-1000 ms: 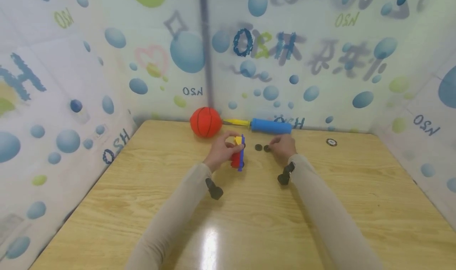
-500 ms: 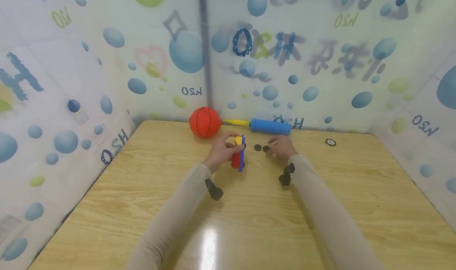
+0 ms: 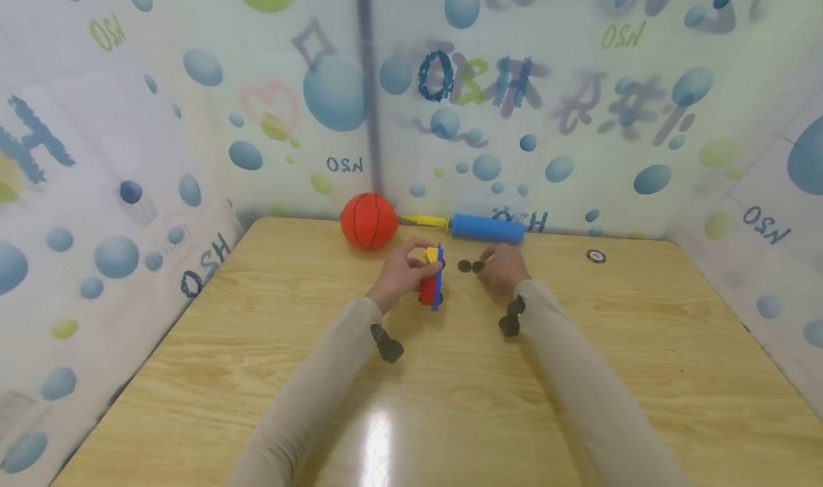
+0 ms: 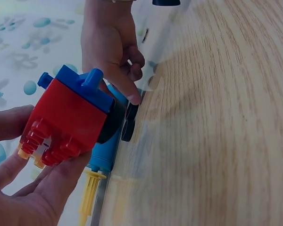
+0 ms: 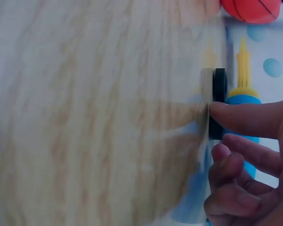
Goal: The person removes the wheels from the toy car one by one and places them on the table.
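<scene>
While the left hand (image 3: 396, 276) grips the toy vehicle (image 3: 432, 278) between thumb and fingers, its dark wheels face 3 o'clock; whether the toy touches the surface (image 3: 450, 408) I cannot tell. From the toy, two small discs lie flat between 2 and 3 o'clock: the left black disc (image 3: 464, 265) and, just beside it, the right black disc (image 3: 477, 266). The right hand (image 3: 506, 267) has a digit resting against the right black disc with its other fingers bent; whether it has a true pinch on it, I cannot tell.

The disc looks like the likeliest trouble: it is thin and low, so pressing on one edge could tip it or send it skidding toward 9 o'clock into its neighbour. Because the two sit so close, a careless pinch might drag both. On the left, squeezing too hard or off-centre could twist the toy or pop its parts loose.

Toward 12 o'clock of the right hand lies the blue pump (image 3: 487, 228); a knuckle straying that way could roll it, and its yellow end might nudge the red ball (image 3: 368, 221), which sits at the toy's 10 o'clock.
</scene>
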A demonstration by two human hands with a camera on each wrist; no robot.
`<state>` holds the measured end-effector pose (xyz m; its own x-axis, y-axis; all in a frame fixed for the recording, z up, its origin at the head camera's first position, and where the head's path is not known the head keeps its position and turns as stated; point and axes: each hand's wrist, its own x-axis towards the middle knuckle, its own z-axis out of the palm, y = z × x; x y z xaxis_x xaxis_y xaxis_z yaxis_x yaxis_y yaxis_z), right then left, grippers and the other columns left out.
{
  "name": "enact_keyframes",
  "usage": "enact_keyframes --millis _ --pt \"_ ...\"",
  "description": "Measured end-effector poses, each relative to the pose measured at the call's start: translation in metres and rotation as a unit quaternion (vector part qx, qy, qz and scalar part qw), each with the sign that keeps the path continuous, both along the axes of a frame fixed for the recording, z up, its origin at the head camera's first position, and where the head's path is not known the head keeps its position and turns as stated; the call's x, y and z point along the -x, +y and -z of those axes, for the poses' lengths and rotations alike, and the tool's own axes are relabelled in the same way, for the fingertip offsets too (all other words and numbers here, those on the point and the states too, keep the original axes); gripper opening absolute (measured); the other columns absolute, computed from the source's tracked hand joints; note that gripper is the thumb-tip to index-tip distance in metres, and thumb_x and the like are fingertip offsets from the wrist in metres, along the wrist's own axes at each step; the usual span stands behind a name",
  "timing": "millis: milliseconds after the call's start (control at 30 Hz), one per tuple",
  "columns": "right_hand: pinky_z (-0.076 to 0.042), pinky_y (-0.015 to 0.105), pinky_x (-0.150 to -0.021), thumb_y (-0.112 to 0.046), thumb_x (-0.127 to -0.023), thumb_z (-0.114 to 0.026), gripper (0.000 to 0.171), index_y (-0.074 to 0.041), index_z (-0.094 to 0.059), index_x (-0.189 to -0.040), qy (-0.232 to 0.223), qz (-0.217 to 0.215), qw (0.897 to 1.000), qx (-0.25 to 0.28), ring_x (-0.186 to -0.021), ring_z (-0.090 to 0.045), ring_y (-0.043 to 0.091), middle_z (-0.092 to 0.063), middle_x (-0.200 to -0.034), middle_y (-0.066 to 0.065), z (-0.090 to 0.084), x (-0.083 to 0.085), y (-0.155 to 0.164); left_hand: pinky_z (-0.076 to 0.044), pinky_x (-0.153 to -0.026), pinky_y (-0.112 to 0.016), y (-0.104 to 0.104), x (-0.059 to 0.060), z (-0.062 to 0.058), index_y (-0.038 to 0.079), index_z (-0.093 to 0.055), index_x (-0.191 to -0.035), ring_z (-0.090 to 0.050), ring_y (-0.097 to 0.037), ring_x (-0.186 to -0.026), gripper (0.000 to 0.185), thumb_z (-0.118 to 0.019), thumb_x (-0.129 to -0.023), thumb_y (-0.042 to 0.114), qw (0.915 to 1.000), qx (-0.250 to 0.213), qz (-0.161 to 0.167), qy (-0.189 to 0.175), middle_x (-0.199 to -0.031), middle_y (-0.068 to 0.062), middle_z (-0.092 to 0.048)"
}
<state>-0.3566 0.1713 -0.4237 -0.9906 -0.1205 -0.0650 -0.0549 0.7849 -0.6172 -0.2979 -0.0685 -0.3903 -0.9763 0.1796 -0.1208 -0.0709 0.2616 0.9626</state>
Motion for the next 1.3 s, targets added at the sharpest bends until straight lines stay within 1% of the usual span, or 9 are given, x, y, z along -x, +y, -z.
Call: enact_keyframes --millis 100,267,367,533,633,800,933,1167,1300 --pt "-0.057 0.044 -0.089 -0.014 -0.083 -0.075 0.045 0.001 -0.066 -0.124 0.014 -0.007 1.0 0.003 -0.104 -0.068 0.036 -0.071 -0.115 0.024 -0.006 -0.007 0.0 -0.062 -0.074 -0.031 0.001 0.0 0.001 0.023 -0.056 -0.132 -0.067 -0.023 -0.093 0.042 -0.073 -0.093 0.022 0.9999 -0.012 -0.001 0.002 -0.115 -0.016 -0.065" --pt "-0.057 0.036 -0.074 -0.018 -0.085 -0.075 0.042 -0.001 -0.066 -0.122 0.034 -0.031 0.999 0.021 -0.089 -0.069 0.03 -0.071 -0.108 0.022 -0.021 -0.025 -0.003 -0.063 -0.075 -0.034 0.002 0.0 0.003 0.02 -0.056 -0.133 -0.069 -0.021 -0.09 0.043 -0.072 -0.093 0.02 0.999 -0.044 -0.009 0.003 -0.114 -0.018 -0.066" --pt "-0.056 0.03 -0.066 -0.017 -0.085 -0.077 0.041 -0.001 -0.067 -0.121 0.043 -0.06 0.995 0.061 -0.08 -0.067 0.024 -0.071 -0.101 0.019 -0.029 -0.038 -0.004 -0.063 -0.075 -0.035 0.002 0.0 0.004 0.019 -0.057 -0.133 -0.068 -0.02 -0.086 0.044 -0.073 -0.092 0.019 0.9979 -0.062 -0.02 -0.002 -0.11 -0.018 -0.066" --pt "-0.056 0.028 -0.064 -0.007 -0.085 -0.077 0.04 0.002 -0.067 -0.122 0.068 -0.158 0.973 0.153 -0.074 -0.064 0.018 -0.069 -0.097 0.022 -0.034 -0.06 -0.006 -0.063 -0.074 -0.035 0.003 -0.001 0.006 0.02 -0.059 -0.131 -0.068 -0.019 -0.081 0.043 -0.075 -0.091 0.022 0.9964 -0.073 -0.043 -0.008 -0.103 -0.015 -0.068" --pt "-0.054 0.027 -0.067 -0.006 -0.086 -0.077 0.04 0.0 -0.066 -0.124 0.076 -0.199 0.961 0.177 -0.073 -0.064 0.019 -0.068 -0.099 0.023 -0.034 -0.073 -0.009 -0.063 -0.075 -0.034 0.004 0.0 0.008 0.021 -0.059 -0.13 -0.067 -0.019 -0.082 0.042 -0.075 -0.091 0.024 0.9965 -0.069 -0.047 -0.006 -0.104 -0.014 -0.068" --pt "-0.055 0.029 -0.068 -0.012 -0.085 -0.079 0.042 -0.012 -0.068 -0.126 0.077 -0.225 0.957 0.167 -0.068 -0.066 0.023 -0.067 -0.101 0.018 -0.035 -0.09 -0.015 -0.063 -0.078 -0.038 0.008 0.001 0.013 0.015 -0.057 -0.124 -0.07 -0.021 -0.084 0.039 -0.076 -0.09 0.021 0.9962 -0.076 -0.044 -0.004 -0.112 -0.017 -0.066" --pt "-0.056 0.03 -0.066 -0.014 -0.083 -0.082 0.047 -0.016 -0.067 -0.127 0.094 -0.24 0.956 0.14 -0.066 -0.064 0.017 -0.068 -0.102 0.012 -0.031 -0.098 -0.022 -0.063 -0.079 -0.04 0.009 0.0 0.015 0.014 -0.052 -0.116 -0.074 -0.023 -0.084 0.036 -0.075 -0.09 0.02 0.9956 -0.079 -0.048 -0.014 -0.118 -0.017 -0.065" --pt "-0.055 0.024 -0.062 -0.013 -0.084 -0.081 0.05 -0.017 -0.067 -0.131 0.137 -0.261 0.95 0.105 -0.064 -0.06 0.011 -0.071 -0.112 0.004 -0.024 -0.101 -0.028 -0.064 -0.075 -0.036 0.009 -0.003 0.01 0.012 -0.047 -0.107 -0.075 -0.022 -0.079 0.033 -0.075 -0.09 0.019 0.9947 -0.078 -0.062 -0.023 -0.115 -0.018 -0.064" --pt "-0.052 0.022 -0.062 -0.01 -0.085 -0.08 0.046 -0.019 -0.069 -0.129 0.168 -0.273 0.945 0.068 -0.068 -0.057 0.01 -0.07 -0.106 0.004 -0.025 -0.102 -0.032 -0.063 -0.074 -0.033 0.01 -0.002 0.011 0.012 -0.045 -0.103 -0.073 -0.021 -0.082 0.033 -0.075 -0.09 0.018 0.9957 -0.063 -0.061 -0.031 -0.112 -0.017 -0.065"
